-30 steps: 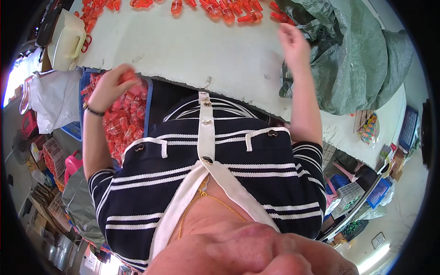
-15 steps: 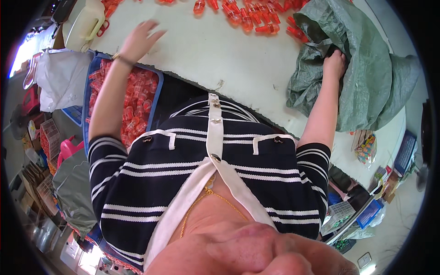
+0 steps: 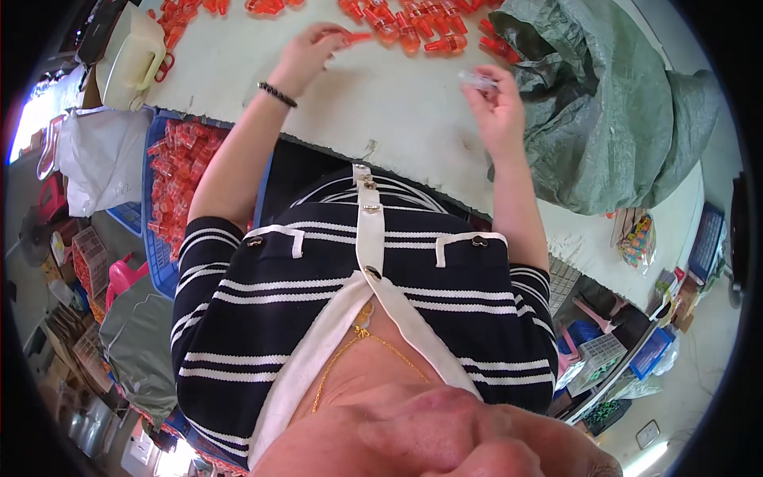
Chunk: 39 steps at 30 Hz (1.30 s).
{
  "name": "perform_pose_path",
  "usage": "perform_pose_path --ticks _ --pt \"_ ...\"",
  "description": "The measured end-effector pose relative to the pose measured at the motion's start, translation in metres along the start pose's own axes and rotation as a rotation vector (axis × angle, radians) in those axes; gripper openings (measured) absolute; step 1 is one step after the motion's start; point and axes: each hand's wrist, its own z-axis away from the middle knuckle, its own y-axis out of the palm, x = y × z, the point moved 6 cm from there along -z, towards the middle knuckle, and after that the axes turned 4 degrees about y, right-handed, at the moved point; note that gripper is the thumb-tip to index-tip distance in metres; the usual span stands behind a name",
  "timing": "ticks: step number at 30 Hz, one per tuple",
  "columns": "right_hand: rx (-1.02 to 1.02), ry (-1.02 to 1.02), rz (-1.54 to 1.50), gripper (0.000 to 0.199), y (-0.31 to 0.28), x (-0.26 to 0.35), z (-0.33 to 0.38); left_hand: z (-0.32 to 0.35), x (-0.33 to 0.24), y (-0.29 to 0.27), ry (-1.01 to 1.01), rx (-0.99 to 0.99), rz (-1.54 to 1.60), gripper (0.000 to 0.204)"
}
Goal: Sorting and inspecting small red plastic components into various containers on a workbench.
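Note:
My left hand [image 3: 306,57] is over the far part of the table, its fingers closed on a small orange-red plastic bottle [image 3: 355,36], of which the narrow end sticks out to the right. To the right, my right hand [image 3: 497,107] pinches a small clear plastic piece [image 3: 477,80]; its exact kind cannot be made out. Beside that hand lies a large green woven sack [image 3: 604,111], crumpled on the table. Several orange-red bottles [image 3: 408,36] with red necks lie in a loose row along the far side, just beyond both hands.
A blue crate [image 3: 163,266] full of orange-red bottles stands by my left arm. On the table [image 3: 381,103] at the far left are a cream jug [image 3: 131,60] and red-handled scissors [image 3: 164,67]. A bag of colourful small pieces [image 3: 636,242] lies at the right, near the table edge.
My right hand has come out of the green sack with a clear plastic piece. My left hand, empty and spread before, has moved right and taken hold of an orange-red bottle.

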Motion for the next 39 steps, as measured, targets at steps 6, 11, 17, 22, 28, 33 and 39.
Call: perform_pose_path --ticks 6,11,17,22,28,33,39 --pt "0.16 -0.083 0.059 0.029 0.062 0.016 -0.003 0.065 -0.028 0.059 -0.283 0.316 0.737 0.022" --pt "0.301 -0.215 0.232 0.029 0.076 0.033 0.003 0.07 -0.032 0.065 -0.312 0.291 0.816 0.024" --pt "0.166 -0.126 0.15 0.028 0.071 0.022 0.006 0.071 -0.049 0.071 -0.134 0.217 0.577 0.019" --pt "0.231 0.405 -0.336 0.026 0.07 -0.01 0.012 0.085 -0.087 0.06 0.807 -0.02 -0.123 0.021" --pt "0.376 0.817 -0.476 0.034 0.069 -0.045 0.034 0.092 -0.075 0.077 1.025 0.191 -0.481 0.036" --pt "0.411 0.9 -0.378 0.033 0.055 -0.043 0.036 0.089 -0.075 0.085 1.108 0.266 -0.523 0.026" --pt "-0.193 0.25 0.932 0.042 -0.082 0.002 -0.045 0.034 -0.022 0.07 0.275 0.195 0.153 0.022"
